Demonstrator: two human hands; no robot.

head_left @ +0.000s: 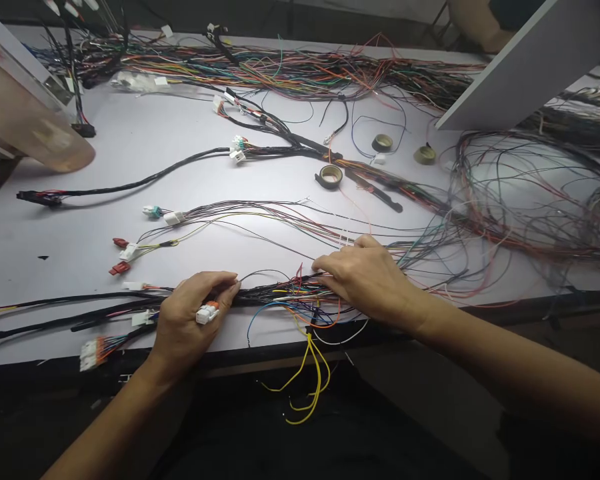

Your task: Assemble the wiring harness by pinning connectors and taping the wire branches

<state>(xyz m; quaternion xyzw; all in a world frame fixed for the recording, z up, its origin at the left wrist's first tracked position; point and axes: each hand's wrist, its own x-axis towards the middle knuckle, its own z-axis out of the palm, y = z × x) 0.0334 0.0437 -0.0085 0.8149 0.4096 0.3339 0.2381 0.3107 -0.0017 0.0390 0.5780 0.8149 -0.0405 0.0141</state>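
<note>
My left hand [195, 310] is closed round the black-taped wire bundle [260, 293] near the table's front edge. A white and orange connector [207, 313] shows against its palm. Farther right, my right hand [360, 277] has its bent fingers on the loose coloured wires of the same bundle; its fingertips are partly hidden among them. Yellow wires [310, 380] hang from the bundle over the table edge. Left of my left hand, a white and orange connector with blue wires [92, 353] lies at the edge.
Behind lie a second loom with white and teal connectors [153, 211], a taped harness [155, 175], tape rolls [331, 177] and a black-handled tool [380, 193]. Wire heaps [300, 70] line the back. A grey panel [520, 63] stands at right, with a person's arm [475, 23] beyond.
</note>
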